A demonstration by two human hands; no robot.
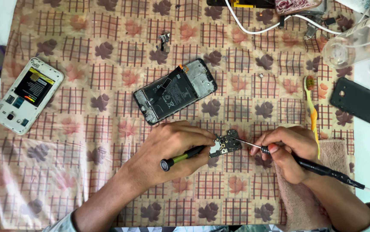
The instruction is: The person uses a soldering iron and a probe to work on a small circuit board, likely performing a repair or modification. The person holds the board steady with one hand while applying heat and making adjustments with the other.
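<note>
A small black circuit board (225,143) lies on the leaf-patterned cloth (107,129) between my hands. My left hand (168,150) holds a green-and-black tool (185,155) whose far end rests at the board's left edge. My right hand (284,148) grips a black soldering iron (318,168); its thin metal tip touches the board's right side. Behind the board lies an opened black phone (175,91) with its battery showing.
A white phone with its back off (28,95) lies far left. A yellow toothbrush (311,107), black phone cover (360,102), clear plastic bottle (357,41) and white cables (253,25) sit at the right and back. A pink towel (305,202) lies under my right forearm.
</note>
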